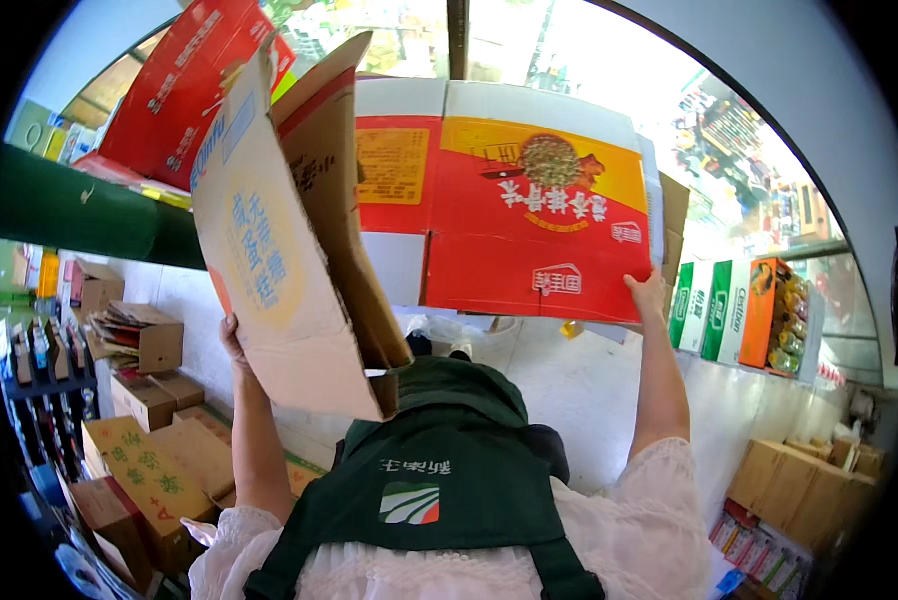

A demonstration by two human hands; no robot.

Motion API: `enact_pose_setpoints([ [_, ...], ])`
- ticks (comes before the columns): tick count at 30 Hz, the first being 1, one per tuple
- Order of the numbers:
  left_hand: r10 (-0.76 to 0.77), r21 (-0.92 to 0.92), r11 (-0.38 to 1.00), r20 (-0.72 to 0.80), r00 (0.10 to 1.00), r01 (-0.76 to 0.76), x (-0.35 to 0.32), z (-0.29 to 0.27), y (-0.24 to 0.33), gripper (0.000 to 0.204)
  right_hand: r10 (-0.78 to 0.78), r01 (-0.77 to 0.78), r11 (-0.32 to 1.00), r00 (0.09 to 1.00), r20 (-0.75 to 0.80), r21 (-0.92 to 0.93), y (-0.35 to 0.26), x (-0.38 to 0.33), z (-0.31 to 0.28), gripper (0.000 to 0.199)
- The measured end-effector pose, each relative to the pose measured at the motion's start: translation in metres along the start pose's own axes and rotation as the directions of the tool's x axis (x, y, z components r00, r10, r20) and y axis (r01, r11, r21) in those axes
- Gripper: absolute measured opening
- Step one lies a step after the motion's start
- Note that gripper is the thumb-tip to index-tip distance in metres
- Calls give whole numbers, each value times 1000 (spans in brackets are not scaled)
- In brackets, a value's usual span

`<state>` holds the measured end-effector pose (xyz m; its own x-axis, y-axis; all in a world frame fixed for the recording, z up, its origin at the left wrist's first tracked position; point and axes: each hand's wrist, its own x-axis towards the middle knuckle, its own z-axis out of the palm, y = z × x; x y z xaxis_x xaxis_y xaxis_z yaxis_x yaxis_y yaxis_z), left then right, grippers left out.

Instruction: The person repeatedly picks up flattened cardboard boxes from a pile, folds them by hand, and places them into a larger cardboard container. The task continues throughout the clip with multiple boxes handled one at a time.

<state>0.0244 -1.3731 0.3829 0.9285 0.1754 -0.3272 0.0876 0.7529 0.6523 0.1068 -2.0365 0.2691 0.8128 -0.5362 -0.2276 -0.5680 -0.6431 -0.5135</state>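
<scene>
Here, I see the left hand (235,345) gripping the creased tan carton (269,260) left of centre, the right hand (649,294) pinching the flat red-and-yellow carton (529,235) at upper centre. I judge both light, stiff but bendable; the edges suit a hold, since smooth printed faces may slip.

The red carton (489,265) is smooth, glossy cardboard. The tan carton (294,345) is matt cardboard; the apron (509,500), cloth.
</scene>
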Motion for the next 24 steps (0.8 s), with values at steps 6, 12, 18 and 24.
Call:
enact_pose_setpoints([
  [6,-49,10,999,-13,999,49,-10,-6,-4,61,89,-88,996,994,61,-15,14,16,-3,66],
  [12,-35,175,983,-75,997,47,-10,-28,7,56,180,-310,809,940,291,500,-5,24,-19,54],
  [18,-65,343,937,-15,998,66,-3,21,3,60,-8,-217,789,932,364,574,-41,5,-45,41],
  [24,-188,492,862,85,978,123,37,49,-24,53,-289,102,778,934,209,620,-76,-12,-135,43],
])
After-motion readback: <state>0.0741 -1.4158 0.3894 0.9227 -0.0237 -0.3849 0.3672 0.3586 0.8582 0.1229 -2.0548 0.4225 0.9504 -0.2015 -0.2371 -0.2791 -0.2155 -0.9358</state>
